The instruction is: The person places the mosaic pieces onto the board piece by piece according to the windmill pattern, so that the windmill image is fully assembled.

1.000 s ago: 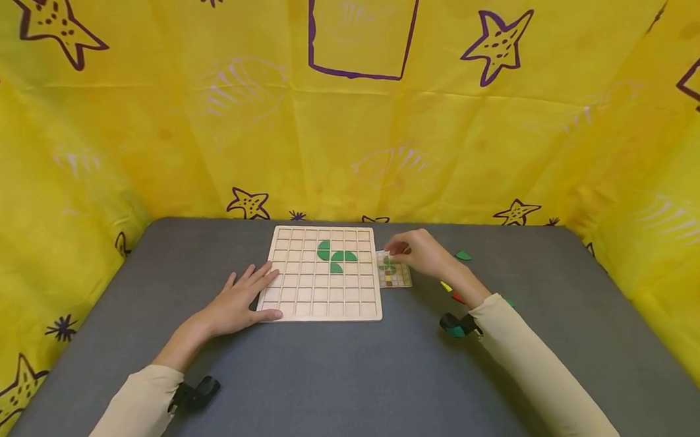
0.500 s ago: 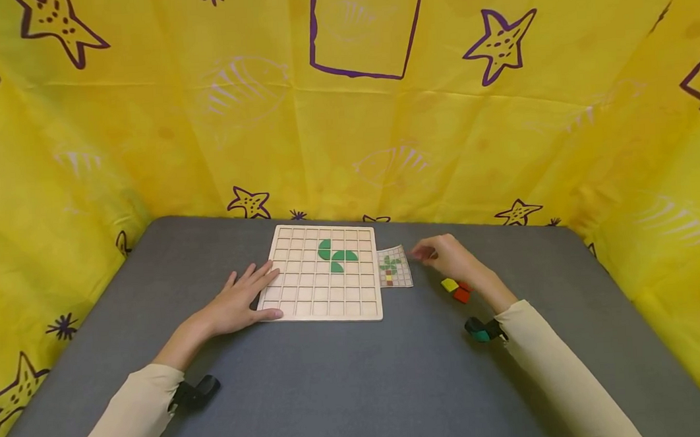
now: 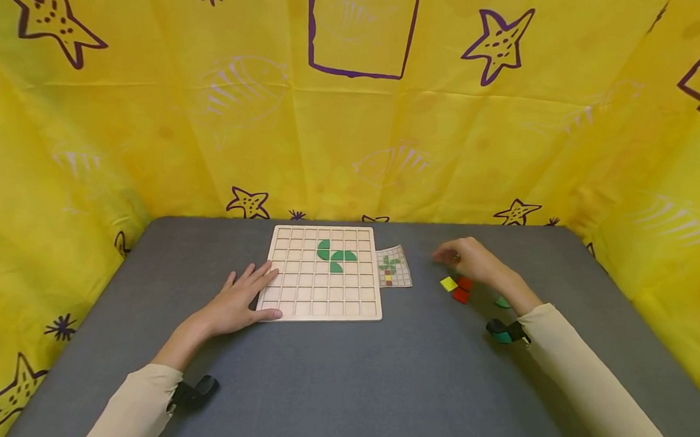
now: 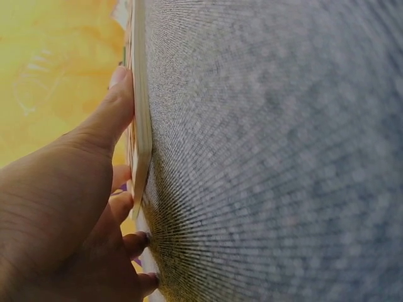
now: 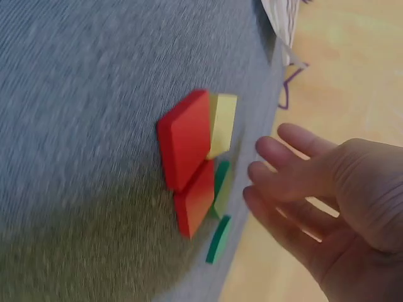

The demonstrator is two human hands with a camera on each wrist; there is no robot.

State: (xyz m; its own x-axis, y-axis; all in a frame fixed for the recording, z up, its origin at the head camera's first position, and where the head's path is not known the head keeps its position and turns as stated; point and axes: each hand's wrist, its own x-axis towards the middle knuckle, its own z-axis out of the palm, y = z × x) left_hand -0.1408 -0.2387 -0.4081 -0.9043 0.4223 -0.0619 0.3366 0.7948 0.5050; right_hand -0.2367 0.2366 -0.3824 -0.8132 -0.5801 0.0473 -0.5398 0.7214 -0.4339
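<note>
My left hand rests on the left edge of a wooden grid board, fingers spread. In the left wrist view the thumb lies along the board's side and some fingertips reach the dark cloth. Three green quarter-round tiles sit in the board's squares. Over the loose tiles on the right, my right hand hovers with loosely bent fingers, holding nothing. Below it lie a yellow square tile and two red square tiles. The right wrist view also shows green tiles behind the red ones.
A paper pattern card with a coloured grid print lies against the board's right edge, its corner slightly lifted. Another green tile lies by the right wrist. A yellow patterned curtain rises behind the grey table.
My right hand has drawn back from the pattern card and moved right, over the loose tiles, uncovering the card and the red and yellow tiles. The left hand stays on the board.
</note>
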